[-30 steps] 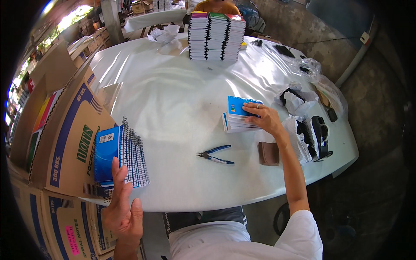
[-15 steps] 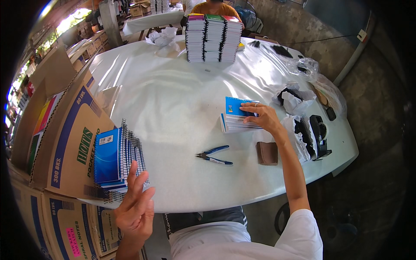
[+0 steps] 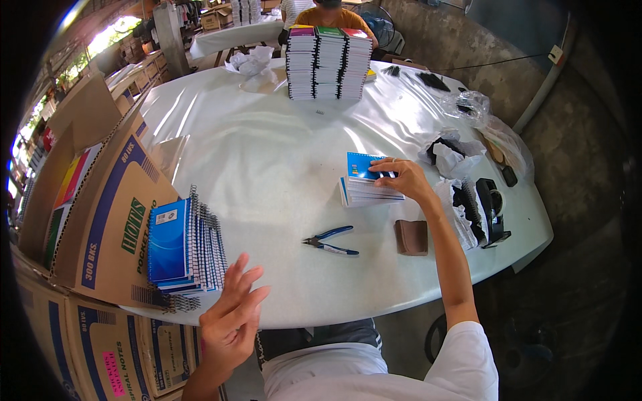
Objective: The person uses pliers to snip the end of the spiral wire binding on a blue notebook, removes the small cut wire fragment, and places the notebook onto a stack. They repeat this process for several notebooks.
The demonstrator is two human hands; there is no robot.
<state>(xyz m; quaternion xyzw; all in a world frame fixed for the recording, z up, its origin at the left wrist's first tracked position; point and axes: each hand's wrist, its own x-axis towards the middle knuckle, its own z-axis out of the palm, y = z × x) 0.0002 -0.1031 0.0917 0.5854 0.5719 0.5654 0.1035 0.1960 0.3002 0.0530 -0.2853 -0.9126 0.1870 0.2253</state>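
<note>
My left hand is in the air near the table's front edge, fingers apart and holding nothing. Beside it leans a thick row of blue spiral notebooks, wire coils showing, against a cardboard box. My right hand has its thumb and fingers on the top blue notebook of a small stack at the table's right-middle, gripping its cover; the undersides of the fingers are hidden. Blue-handled cutting pliers lie with handles spread in front of the stack. A brown pouch-like block sits by my right forearm.
An open carton stands at the left, above more cartons. Tall stacks of spiral notebooks stand at the far edge, where a person sits. Crumpled paper, a black tape dispenser and plastic bags line the right side.
My left hand has moved right and slightly down, away from the row of blue notebooks. My right hand stays on the small stack, almost unmoved.
</note>
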